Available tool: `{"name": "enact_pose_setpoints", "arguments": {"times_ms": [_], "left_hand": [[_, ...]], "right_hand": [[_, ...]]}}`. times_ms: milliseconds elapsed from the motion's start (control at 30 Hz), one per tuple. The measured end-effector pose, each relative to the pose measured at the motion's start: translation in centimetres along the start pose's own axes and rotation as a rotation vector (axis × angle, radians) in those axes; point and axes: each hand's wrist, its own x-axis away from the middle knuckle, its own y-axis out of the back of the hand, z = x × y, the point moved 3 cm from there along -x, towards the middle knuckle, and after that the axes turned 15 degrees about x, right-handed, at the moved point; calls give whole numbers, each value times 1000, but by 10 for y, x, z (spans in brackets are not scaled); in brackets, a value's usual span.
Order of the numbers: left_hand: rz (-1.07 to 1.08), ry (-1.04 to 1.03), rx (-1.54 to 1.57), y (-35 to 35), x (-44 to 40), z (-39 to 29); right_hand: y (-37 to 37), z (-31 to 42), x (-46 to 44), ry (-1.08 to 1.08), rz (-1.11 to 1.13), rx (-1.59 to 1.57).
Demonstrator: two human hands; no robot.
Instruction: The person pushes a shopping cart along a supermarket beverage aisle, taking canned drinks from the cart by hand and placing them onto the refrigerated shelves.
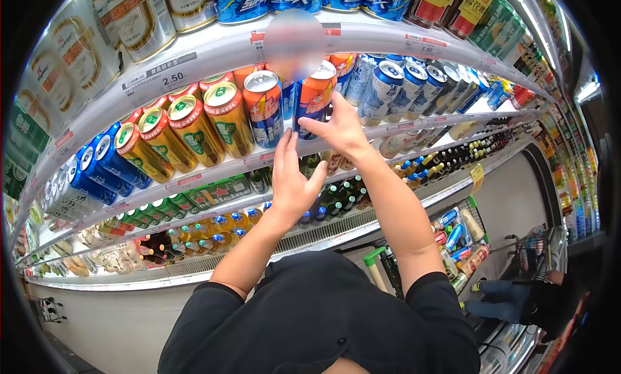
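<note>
My right hand (343,133) is closed round an orange and blue can (316,92) on the middle shelf, with the thumb across its front and the other fingers at its right side. Beside it on the left stands a second can (263,109) with the same orange and blue print. My left hand (292,187) is just below that second can, fingers stretched upward and thumb apart, holding nothing. Its fingertips come close to the can's base; whether they touch it I cannot tell. A narrow gap separates the two cans.
Gold and red cans (228,118) line the shelf to the left, blue and white cans (381,92) to the right. The upper shelf edge (226,47) juts out above. Bottles (349,196) fill the lower shelf. A loaded cart (462,244) and another person (504,299) are at the right.
</note>
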Motion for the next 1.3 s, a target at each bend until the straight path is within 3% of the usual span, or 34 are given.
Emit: {"name": "enact_pose_setpoints", "arguments": {"times_ms": [900, 1100, 1167, 1233, 1300], "left_hand": [[94, -75, -29, -7, 2, 16], [61, -161, 72, -35, 32, 16], [186, -94, 195, -62, 57, 34], [384, 80, 284, -92, 85, 35], [553, 106, 306, -126, 113, 29]], "right_hand": [[-37, -5, 4, 72, -101, 133], [3, -16, 80, 188, -410, 125], [18, -42, 129, 184, -450, 102], [23, -87, 187, 62, -434, 170], [33, -135, 251, -100, -412, 247]]}}
